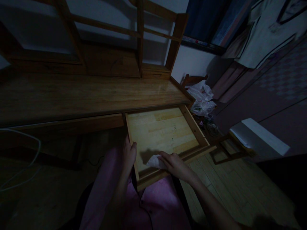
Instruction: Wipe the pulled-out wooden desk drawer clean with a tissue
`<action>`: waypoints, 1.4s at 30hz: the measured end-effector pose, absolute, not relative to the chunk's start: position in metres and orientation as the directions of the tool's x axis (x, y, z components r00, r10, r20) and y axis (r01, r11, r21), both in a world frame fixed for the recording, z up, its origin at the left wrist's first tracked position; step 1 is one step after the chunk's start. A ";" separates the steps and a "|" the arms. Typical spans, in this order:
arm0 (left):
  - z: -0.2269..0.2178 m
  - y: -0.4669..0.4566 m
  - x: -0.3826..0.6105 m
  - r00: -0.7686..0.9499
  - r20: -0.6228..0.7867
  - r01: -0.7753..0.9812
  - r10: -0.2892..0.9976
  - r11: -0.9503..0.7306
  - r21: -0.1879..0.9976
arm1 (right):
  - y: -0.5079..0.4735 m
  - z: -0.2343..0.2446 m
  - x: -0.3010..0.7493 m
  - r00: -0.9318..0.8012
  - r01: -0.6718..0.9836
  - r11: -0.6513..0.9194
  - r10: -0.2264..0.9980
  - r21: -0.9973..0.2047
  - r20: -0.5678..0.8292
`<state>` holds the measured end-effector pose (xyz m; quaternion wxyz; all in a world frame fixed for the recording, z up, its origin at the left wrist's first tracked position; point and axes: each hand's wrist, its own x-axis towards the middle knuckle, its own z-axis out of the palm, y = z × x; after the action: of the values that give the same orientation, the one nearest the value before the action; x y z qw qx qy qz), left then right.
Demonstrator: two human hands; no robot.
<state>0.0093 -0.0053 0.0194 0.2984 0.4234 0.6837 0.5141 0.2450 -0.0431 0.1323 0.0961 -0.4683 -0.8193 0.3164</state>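
Note:
A shallow wooden drawer [165,127] stands pulled out from the desk over my lap. Its pale plank bottom shows a few small dark marks near the middle. My left hand [129,153] grips the drawer's left side wall, thumb over the top edge. In my right hand [174,163] is a crumpled white tissue [156,162], pinched between fingers and thumb. The tissue is at the drawer's near left part, just inside the front panel, and seems to touch the bottom. My fingertips are partly hidden behind it.
The wooden desk [96,92] with a shelf hutch [140,38] spans the far side. Plastic bags [201,95] are heaped right of the desk. A small wooden stool [230,150] bearing papers and a white box [266,137] stands at right. A white cable [38,147] loops at left.

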 end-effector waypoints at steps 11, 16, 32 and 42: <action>0.021 -0.005 0.010 -0.469 0.025 0.263 0.883 0.113 0.958 | -0.038 0.135 0.244 -0.489 0.653 0.280 0.866 -0.704 -0.109; 0.019 -0.005 0.009 -0.471 -0.019 0.253 0.882 0.155 0.955 | -0.030 0.141 0.255 -0.392 0.660 0.265 0.920 -0.703 -0.020; 0.020 -0.005 0.010 -0.469 0.002 0.248 0.883 0.130 0.960 | -0.044 0.136 0.246 -0.527 0.642 0.297 0.840 -0.707 -0.126; 0.020 -0.006 0.010 -0.466 -0.004 0.244 0.885 0.133 0.960 | 0.009 0.147 0.323 -0.162 0.930 0.226 0.960 -0.288 0.229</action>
<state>0.0096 -0.0055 0.0200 0.3117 0.4120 0.6852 0.5135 0.3233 0.0086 0.1466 0.1833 -0.6206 -0.7613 0.0400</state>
